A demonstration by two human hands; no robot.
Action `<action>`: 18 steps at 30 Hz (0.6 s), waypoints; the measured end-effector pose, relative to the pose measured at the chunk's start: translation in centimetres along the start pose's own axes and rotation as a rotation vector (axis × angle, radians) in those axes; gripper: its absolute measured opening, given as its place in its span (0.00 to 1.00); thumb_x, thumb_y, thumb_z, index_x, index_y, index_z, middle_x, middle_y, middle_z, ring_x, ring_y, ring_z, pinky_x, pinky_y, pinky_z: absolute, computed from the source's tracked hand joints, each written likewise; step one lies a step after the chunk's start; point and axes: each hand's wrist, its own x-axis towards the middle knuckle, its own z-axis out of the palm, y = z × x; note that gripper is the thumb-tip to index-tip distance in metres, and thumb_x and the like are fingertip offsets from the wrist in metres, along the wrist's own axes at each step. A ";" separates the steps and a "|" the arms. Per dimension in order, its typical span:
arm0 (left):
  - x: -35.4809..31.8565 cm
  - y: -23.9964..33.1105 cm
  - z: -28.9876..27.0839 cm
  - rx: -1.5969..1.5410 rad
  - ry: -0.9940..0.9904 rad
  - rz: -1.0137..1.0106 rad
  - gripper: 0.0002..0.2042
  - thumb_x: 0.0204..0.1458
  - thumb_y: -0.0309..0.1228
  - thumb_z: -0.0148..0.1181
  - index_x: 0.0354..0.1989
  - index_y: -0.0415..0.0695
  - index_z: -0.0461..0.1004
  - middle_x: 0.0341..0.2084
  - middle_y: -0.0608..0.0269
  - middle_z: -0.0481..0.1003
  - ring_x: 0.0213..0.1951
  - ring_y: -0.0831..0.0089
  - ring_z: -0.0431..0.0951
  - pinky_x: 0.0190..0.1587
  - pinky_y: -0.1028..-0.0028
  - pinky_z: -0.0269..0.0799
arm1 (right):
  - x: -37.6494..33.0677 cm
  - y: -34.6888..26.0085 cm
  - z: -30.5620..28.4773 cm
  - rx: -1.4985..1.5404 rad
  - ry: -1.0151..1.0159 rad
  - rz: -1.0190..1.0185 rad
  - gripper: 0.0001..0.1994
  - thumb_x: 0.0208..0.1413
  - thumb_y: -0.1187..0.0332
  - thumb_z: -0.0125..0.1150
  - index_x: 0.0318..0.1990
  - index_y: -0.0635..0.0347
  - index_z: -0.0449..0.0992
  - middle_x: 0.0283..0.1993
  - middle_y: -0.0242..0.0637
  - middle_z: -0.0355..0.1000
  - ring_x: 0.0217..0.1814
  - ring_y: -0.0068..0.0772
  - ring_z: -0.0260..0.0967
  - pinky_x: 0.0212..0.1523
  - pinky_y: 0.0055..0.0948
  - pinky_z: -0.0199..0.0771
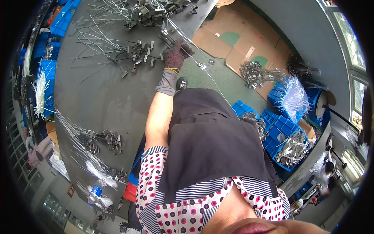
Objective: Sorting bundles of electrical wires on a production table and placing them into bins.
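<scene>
My left hand (174,56), in a dark red-grey work glove with a grey cuff, reaches over the far right edge of the grey table (97,97). Its fingers are closed on thin wires with small metal pieces (166,38), partly hidden by the glove. Just left of the hand lies a loose group of wires with small metal blocks (142,52). Beyond it is a bigger heap of similar metal blocks (150,11). A pale wire with a small metal fitting (201,66) hangs off the table beside the hand. My right hand is out of view.
More wired parts (109,141) and a blue-labelled bottle (94,194) are on the near table. Blue crates (278,134) of metal parts stand at my right. Flattened cardboard (230,31), a bundle of parts (257,76) and a blue reel (318,103) lie beyond. Blue bins line the left.
</scene>
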 end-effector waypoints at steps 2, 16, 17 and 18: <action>-0.7 -0.3 0.7 0.055 -0.005 -0.011 0.18 0.65 0.41 0.53 0.53 0.39 0.70 0.37 0.56 0.75 0.37 0.62 0.80 0.43 0.57 0.83 | 1.3 -5.5 -1.1 0.076 -0.049 0.116 0.18 0.61 0.56 0.55 0.41 0.64 0.80 0.36 0.50 0.78 0.36 0.41 0.76 0.41 0.36 0.72; -11.2 0.7 4.9 0.312 -0.096 -0.073 0.17 0.63 0.41 0.55 0.47 0.38 0.77 0.37 0.56 0.80 0.37 0.70 0.83 0.35 0.70 0.82 | 13.6 -15.3 4.9 0.372 -0.173 -0.128 0.12 0.62 0.68 0.55 0.46 0.63 0.80 0.32 0.38 0.78 0.33 0.25 0.73 0.38 0.27 0.73; -11.3 1.0 4.9 0.329 -0.059 -0.052 0.16 0.62 0.40 0.57 0.44 0.38 0.78 0.35 0.58 0.81 0.35 0.71 0.82 0.32 0.72 0.82 | 14.0 -15.4 5.2 0.370 -0.179 -0.134 0.12 0.62 0.68 0.55 0.46 0.63 0.80 0.32 0.38 0.78 0.33 0.25 0.73 0.38 0.27 0.73; -11.4 1.2 4.9 0.345 -0.021 -0.032 0.14 0.61 0.38 0.58 0.42 0.38 0.80 0.32 0.60 0.81 0.32 0.73 0.82 0.29 0.74 0.81 | 14.4 -15.4 5.4 0.374 -0.148 -0.109 0.11 0.61 0.69 0.56 0.45 0.64 0.81 0.31 0.37 0.77 0.31 0.23 0.72 0.36 0.26 0.72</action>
